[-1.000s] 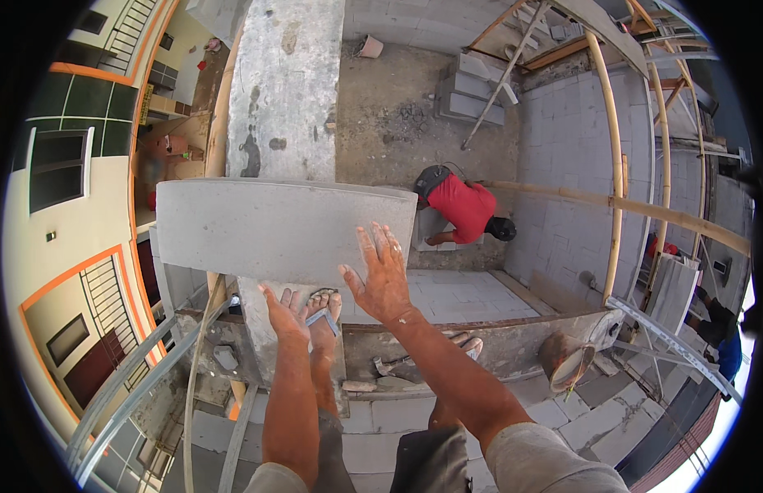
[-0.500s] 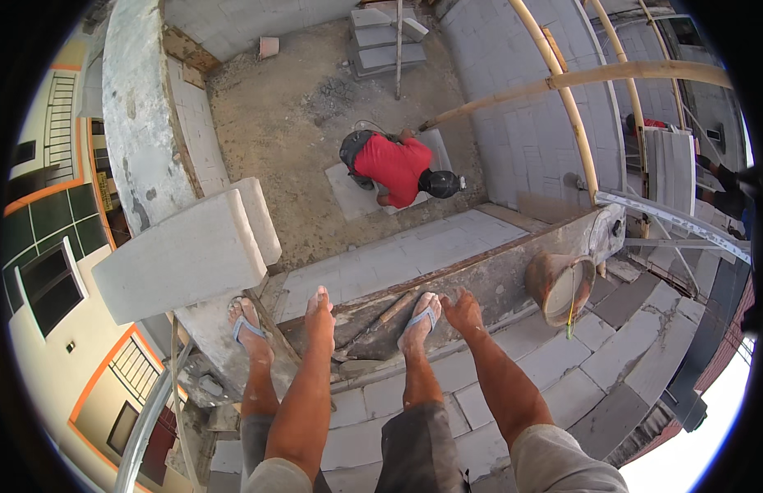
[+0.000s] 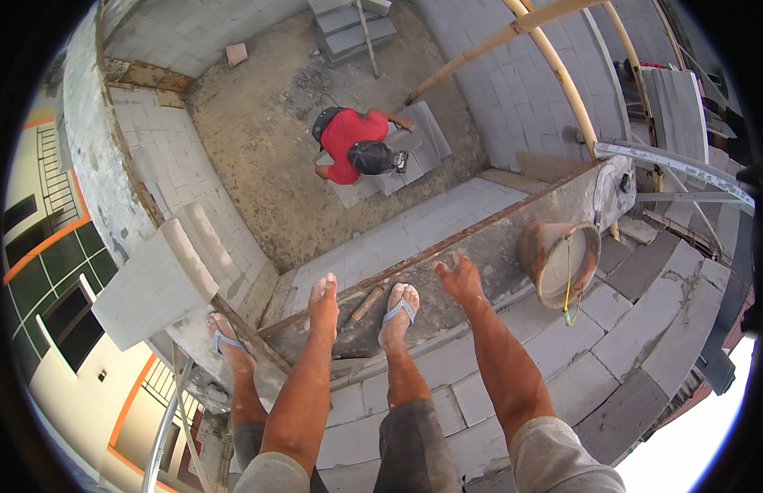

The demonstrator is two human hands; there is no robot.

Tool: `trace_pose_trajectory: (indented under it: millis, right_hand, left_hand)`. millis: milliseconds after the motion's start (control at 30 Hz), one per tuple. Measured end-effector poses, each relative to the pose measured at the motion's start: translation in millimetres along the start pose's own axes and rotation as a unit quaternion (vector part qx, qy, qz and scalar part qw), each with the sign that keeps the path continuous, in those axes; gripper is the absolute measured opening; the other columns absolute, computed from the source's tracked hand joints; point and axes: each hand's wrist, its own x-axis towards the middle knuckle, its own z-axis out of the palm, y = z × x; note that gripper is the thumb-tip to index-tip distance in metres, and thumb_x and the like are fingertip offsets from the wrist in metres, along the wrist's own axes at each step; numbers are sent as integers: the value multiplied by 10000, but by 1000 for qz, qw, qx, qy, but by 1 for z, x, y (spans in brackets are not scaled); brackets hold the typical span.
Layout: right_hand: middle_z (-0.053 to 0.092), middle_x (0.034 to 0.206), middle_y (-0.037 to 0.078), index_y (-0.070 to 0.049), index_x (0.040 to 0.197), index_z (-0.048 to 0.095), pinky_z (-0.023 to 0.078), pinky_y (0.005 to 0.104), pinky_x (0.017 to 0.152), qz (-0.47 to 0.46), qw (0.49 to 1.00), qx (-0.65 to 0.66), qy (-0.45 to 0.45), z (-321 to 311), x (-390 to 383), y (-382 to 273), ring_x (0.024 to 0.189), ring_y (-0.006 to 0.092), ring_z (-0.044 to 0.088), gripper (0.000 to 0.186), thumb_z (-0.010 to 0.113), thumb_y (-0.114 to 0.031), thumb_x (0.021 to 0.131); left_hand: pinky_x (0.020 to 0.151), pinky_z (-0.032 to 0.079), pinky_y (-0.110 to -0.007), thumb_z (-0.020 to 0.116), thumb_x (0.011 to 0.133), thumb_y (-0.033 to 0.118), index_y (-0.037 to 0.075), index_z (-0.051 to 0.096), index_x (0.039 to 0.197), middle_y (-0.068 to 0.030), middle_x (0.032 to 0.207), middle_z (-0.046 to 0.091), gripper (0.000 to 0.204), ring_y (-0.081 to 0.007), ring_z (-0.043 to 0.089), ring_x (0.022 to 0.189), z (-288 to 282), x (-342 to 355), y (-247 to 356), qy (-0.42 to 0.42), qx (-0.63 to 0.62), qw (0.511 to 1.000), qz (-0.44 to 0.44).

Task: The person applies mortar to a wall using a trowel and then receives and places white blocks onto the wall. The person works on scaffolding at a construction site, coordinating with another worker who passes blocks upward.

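Note:
My left hand (image 3: 322, 302) hangs in the air above the wall ledge, fingers loosely apart as far as they show, holding nothing. Farther right, my right hand (image 3: 459, 278) is also bare, with its thumb and fingers spread. Between them on the dirty concrete ledge (image 3: 496, 267) lies a tool with a wooden handle (image 3: 367, 303); its head is hard to make out. My sandalled right foot (image 3: 399, 311) stands beside it. Two pale grey blocks (image 3: 155, 287) rest on the wall top at the left, past my left foot (image 3: 225, 335). Neither hand touches anything.
A mortar-stained bucket (image 3: 525, 255) stands on the ledge at the right. Bamboo poles (image 3: 554, 70) and a metal bar (image 3: 677, 167) cross the right side. Below, a co-worker in a red shirt (image 3: 348, 138) bends over grey blocks (image 3: 431, 135). The ledge drops into that room.
My view has shifted, and both hands stay empty. The co-worker below has turned, with an arm reaching over the blocks, which now show several separate pieces.

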Motion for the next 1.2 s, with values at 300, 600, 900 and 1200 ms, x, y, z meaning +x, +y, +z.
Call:
trace_pose_trajectory:
  millis: [300,600,900,1200]
  right_hand:
    - [492,1303,307,56,1356,408,414,453,1022,-32,997,33,63,-50,35,-15,1213,426,495,829,740,-454,793]
    - [416,1368,350,101,1410,310,391,461,1056,43,981,156,110,-86,94,-74,1288,435,438,1077,694,-649,738]
    - [235,1499,308,87,1469,162,350,497,1087,259,922,269,106,-38,118,-96,1362,431,333,1212,705,-675,700]
    - [457,1340,159,-36,1395,342,375,541,984,275,838,449,140,-73,2,-75,1228,320,459,922,765,-477,704]
  left_hand:
    - [1056,344,-553,555,871,637,78,232,1505,-199,1529,267,905,-353,291,1402,24,14,-3,11,-113,989,-92]
    - [1077,196,-693,584,757,761,54,-60,1522,-299,1549,14,1225,-487,90,1425,21,43,24,14,-301,945,-131]
    - [1067,171,-711,561,725,808,128,22,1544,-306,1547,8,1192,-519,84,1413,27,114,57,9,-196,973,-124]
    - [1085,262,-612,554,787,737,102,153,1529,-252,1533,189,1055,-443,248,1395,94,126,41,-126,-297,936,-142]
